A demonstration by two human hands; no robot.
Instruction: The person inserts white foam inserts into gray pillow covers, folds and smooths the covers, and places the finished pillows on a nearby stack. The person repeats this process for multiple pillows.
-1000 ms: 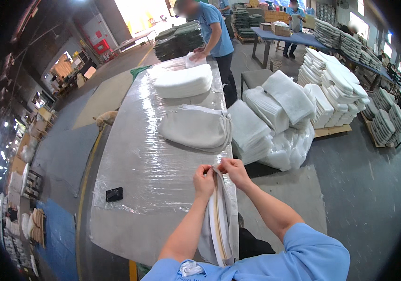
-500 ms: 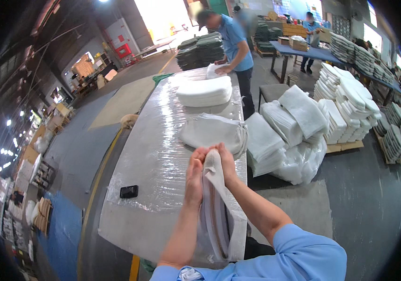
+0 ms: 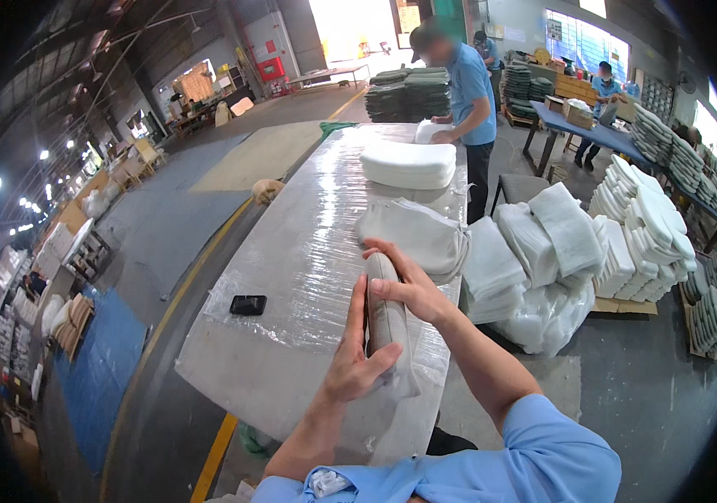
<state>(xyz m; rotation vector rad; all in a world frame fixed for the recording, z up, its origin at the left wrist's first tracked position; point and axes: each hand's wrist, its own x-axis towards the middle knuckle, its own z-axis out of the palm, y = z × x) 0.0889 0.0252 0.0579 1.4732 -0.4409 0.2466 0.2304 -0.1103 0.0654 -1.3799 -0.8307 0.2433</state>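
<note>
Left hand [image 3: 350, 365]: It is at the near left side of the gray cloth cover [image 3: 386, 312]. Its fingers lie long against the left side, and its thumb bends over the top, so it is grasping the cover.
Right hand [image 3: 408, 285]: It is farther away, at the cover's far right side. It is grasping the cover too, with the thumb laid over the top and the fingers around the far end.
Gray cloth cover: It is between the two hands, standing on its thin side, over the near right part of the table [image 3: 245, 360]. I cannot tell if its bottom touches the table.
Table: Shiny clear plastic wrap [image 3: 308, 251] lies over much of it.
Black gadget [image 3: 248, 304]: It is small and flat, on the left, well apart from the hands.
Gray covers [image 3: 413, 228]: They lie in a floppy pile just past the right hand.
White pads [image 3: 408, 165]: They are stacked neatly, farther off than the gray pile.
Co-worker [image 3: 473, 92]: This person in a blue shirt stands at the far right side, with hands on white stuff [image 3: 430, 132].
White sheets [image 3: 534, 239]: They are heaped on the right, beside the table.
</note>
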